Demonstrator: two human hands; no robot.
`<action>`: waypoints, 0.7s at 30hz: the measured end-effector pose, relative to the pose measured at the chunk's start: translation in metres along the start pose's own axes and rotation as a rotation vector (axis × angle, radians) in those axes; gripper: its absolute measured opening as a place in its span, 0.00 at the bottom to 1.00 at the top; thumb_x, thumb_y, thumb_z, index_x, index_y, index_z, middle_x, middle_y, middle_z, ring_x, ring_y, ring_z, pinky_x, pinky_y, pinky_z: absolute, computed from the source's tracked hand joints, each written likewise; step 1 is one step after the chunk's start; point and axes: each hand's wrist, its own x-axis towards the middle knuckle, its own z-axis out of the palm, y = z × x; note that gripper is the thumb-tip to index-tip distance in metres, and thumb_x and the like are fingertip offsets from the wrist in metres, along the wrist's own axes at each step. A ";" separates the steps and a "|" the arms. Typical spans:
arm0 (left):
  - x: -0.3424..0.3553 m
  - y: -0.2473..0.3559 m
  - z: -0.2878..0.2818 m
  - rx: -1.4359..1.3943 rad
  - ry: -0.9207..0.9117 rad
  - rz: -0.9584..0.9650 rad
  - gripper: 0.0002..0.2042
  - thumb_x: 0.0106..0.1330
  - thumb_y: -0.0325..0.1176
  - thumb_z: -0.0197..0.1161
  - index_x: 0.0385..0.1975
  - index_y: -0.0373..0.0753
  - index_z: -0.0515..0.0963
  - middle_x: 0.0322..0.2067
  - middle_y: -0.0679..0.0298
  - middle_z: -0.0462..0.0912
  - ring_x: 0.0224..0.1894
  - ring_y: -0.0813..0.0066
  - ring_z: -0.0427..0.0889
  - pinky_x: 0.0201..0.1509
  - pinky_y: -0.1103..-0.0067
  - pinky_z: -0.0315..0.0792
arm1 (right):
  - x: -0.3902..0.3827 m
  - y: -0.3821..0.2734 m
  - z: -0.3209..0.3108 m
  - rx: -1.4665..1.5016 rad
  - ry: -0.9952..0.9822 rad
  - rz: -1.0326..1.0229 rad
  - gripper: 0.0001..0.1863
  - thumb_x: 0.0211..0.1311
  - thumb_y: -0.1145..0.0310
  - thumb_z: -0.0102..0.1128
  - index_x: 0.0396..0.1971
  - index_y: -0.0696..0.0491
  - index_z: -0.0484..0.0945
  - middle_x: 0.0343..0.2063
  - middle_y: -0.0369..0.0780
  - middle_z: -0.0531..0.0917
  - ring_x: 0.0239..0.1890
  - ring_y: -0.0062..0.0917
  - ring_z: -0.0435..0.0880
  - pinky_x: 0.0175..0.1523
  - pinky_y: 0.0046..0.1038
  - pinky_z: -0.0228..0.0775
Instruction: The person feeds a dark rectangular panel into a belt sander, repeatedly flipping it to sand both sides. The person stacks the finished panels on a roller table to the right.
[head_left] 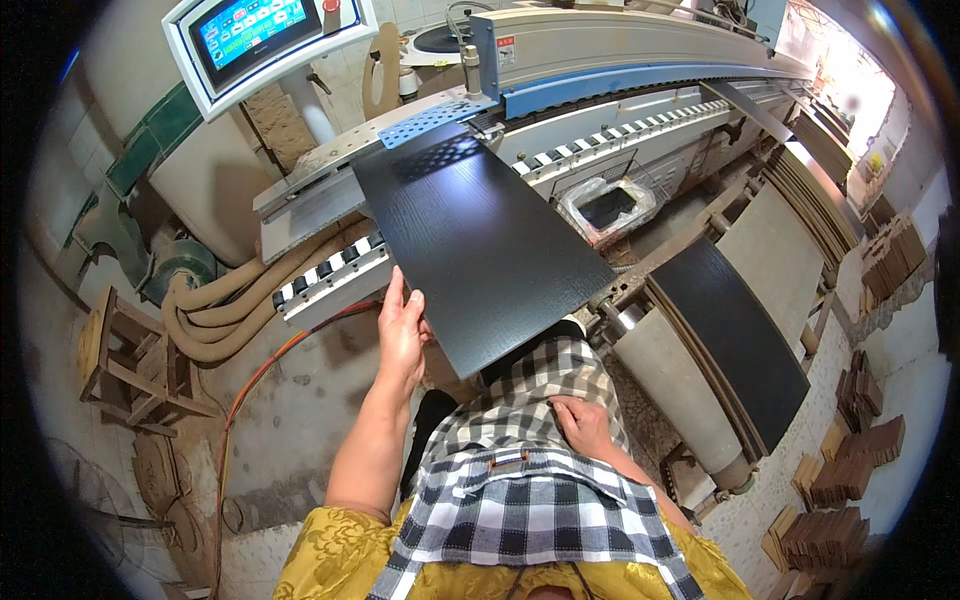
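Observation:
A black wood-grain panel lies at an angle in front of me, its far end on the machine beside a blue perforated plate. My left hand grips the panel's left edge near the close corner, thumb on top and the other fingers partly hidden underneath. Against the checked apron over my lap rests my right hand, its fingers curled in and apart from the panel. I see nothing in that hand.
A long edge-banding machine runs away to the right, with a control screen at upper left. Right of me, a stack of panels sits on a roller conveyor. Hoses and a wooden stool stand left.

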 end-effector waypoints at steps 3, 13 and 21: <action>0.006 -0.001 0.023 -0.023 -0.016 -0.022 0.28 0.65 0.28 0.46 0.63 0.42 0.45 0.26 0.72 0.69 0.15 0.89 0.62 0.17 0.89 0.62 | -0.001 0.001 0.000 0.021 -0.013 0.046 0.08 0.56 0.67 0.53 0.29 0.55 0.79 0.18 0.45 0.79 0.20 0.34 0.79 0.25 0.29 0.68; 0.046 -0.033 0.100 -0.047 -0.075 -0.007 0.27 0.66 0.28 0.43 0.63 0.44 0.44 0.20 0.69 0.67 0.14 0.85 0.66 0.16 0.86 0.65 | -0.005 0.011 -0.052 0.662 0.093 0.638 0.12 0.62 0.67 0.47 0.37 0.58 0.76 0.16 0.35 0.76 0.16 0.12 0.70 0.23 0.14 0.62; 0.063 -0.054 0.164 -0.081 -0.175 0.057 0.23 0.68 0.33 0.40 0.62 0.47 0.48 0.20 0.71 0.69 0.16 0.86 0.65 0.18 0.88 0.62 | -0.058 0.076 -0.192 0.300 0.726 0.574 0.13 0.64 0.64 0.46 0.39 0.57 0.74 0.18 0.35 0.77 0.18 0.12 0.70 0.24 0.14 0.62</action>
